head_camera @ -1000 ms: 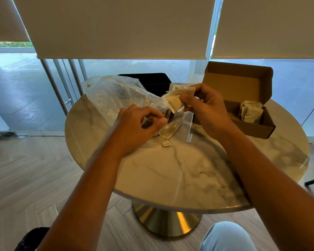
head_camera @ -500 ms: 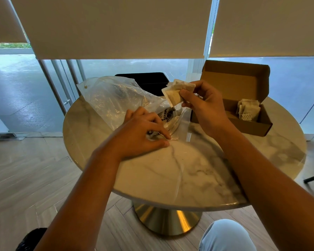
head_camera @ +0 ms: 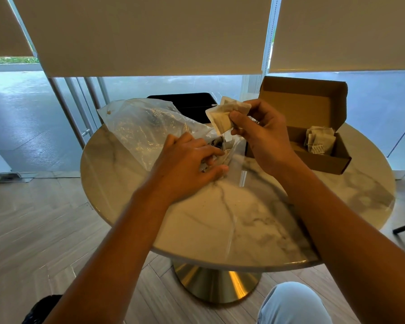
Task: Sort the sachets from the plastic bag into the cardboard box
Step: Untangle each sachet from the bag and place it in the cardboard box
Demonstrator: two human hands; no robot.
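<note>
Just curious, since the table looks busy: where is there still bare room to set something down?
The near half of the marble table, between the two forearms, is bare, as is its right edge in front of the cardboard box. It is crowded around the plastic bag, where both hands work.

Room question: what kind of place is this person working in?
Probably a lounge, café or office break area rather than a workshop: a round marble table on a brass base, floor-length glass with roller blinds, and a herringbone wood floor.
</note>
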